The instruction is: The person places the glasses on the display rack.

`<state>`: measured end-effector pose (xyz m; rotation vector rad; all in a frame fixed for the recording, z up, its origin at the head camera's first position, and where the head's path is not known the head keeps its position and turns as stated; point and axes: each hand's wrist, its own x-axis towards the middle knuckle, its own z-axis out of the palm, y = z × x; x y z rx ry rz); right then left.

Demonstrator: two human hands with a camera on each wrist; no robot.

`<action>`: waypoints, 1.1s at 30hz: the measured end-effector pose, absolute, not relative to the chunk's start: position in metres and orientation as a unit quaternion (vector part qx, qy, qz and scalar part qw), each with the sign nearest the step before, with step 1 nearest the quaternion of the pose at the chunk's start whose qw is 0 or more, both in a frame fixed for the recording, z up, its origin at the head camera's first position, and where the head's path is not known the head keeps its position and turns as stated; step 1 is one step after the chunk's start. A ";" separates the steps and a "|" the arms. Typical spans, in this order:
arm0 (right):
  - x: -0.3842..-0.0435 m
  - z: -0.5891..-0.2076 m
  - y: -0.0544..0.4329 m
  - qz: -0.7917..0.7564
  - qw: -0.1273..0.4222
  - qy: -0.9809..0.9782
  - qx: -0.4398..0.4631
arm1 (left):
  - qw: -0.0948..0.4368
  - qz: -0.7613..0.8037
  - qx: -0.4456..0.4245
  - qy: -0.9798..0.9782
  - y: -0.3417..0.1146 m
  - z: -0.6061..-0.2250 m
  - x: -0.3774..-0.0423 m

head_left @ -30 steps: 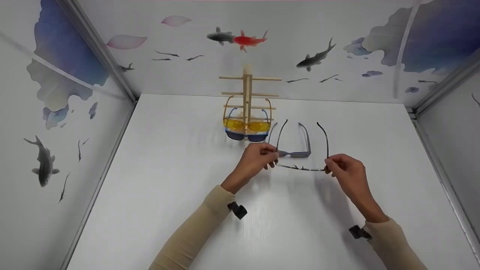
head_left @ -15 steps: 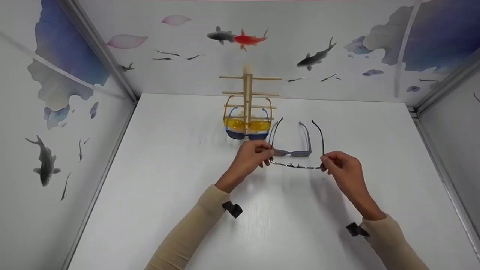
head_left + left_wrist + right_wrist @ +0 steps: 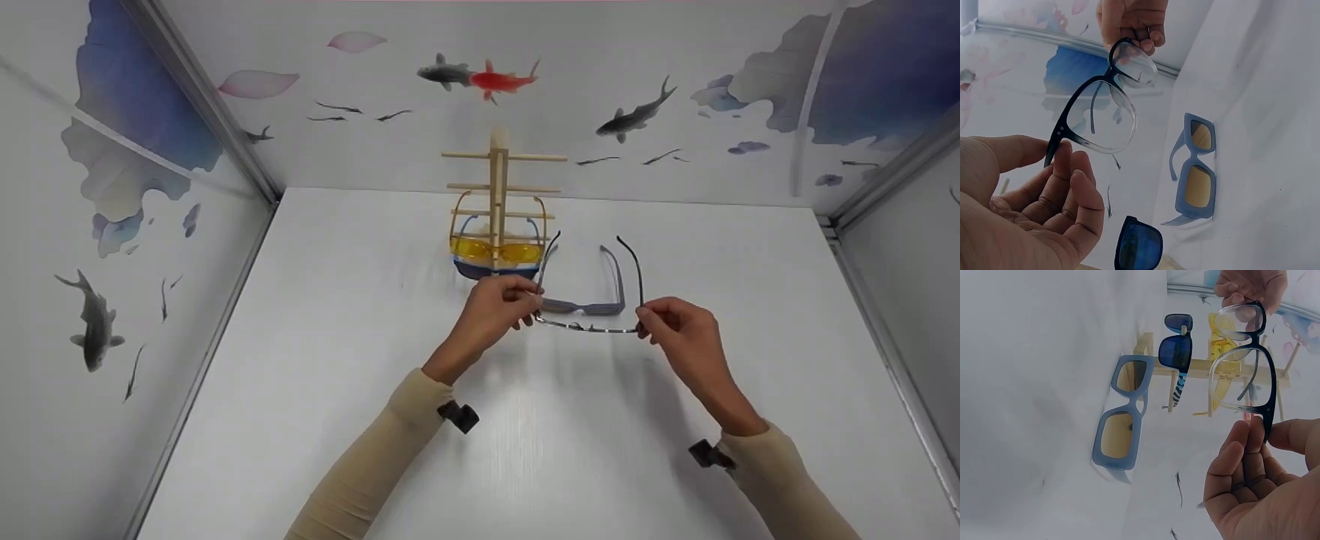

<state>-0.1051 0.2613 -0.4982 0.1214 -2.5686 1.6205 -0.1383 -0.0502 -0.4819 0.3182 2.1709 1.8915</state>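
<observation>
Head cam: L hand (image 3: 491, 311) & R hand (image 3: 690, 337) both grip the clear glasses (image 3: 589, 328), held up off the white table (image 3: 525, 465). L hand pinches the frame's 9 o'clock end btwn thumb & fingers; R hand does same at the 3 o'clock end. Temples point to approx 12.

Blue-gray sunglasses (image 3: 598, 308) rest on table just past the held front, at 12 o'clock from it, temples also toward 12.

Wooden stand (image 3: 498, 172) is at approx 11 o'clock from the held pair; it carries yellow glasses (image 3: 519, 253) w/ blue-rimmed sunglasses (image 3: 472, 269) just below at 6, partly hidden by L hand.

L wrist cam: held pair tilted, rim dark on top & see-thru below; R hand at approx 12, blue-gray pair at 4 o'clock from it. R wrist cam: blue-gray pair at 8 o'clock from held pair, stand showing behind the lenses.

Beige sleeves (image 3: 375, 465) on both arms. Red fish print (image 3: 501, 80) on back wall, 12 o'clock from stand.
</observation>
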 end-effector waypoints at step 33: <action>-0.114 -0.484 0.236 0.549 0.033 -0.833 0.059 | 0.097 0.634 0.083 0.763 -0.076 -0.469 -0.134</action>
